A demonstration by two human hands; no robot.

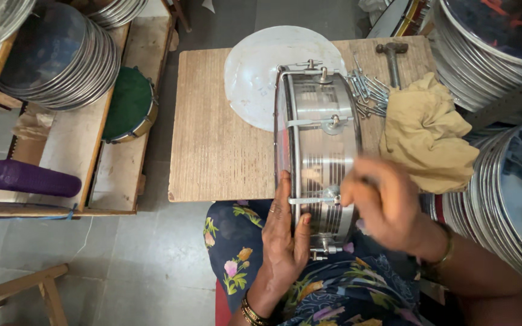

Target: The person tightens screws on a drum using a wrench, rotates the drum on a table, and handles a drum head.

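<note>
The left hand grips the near rim of the metal drum, standing on edge on the wooden table. The right hand, blurred, closes on its shell at four o'clock. A yellow cloth lies at three o'clock, a hammer at one.

Bare forearms; gold bangles at left wrist, one bangle at right wrist. Dark blue garment with pink, yellow and green flower print.

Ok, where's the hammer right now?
The hammer lies at the far right corner of the wooden table, just beyond the tan cloth and right of the pile of metal rods; neither hand touches it.
</note>
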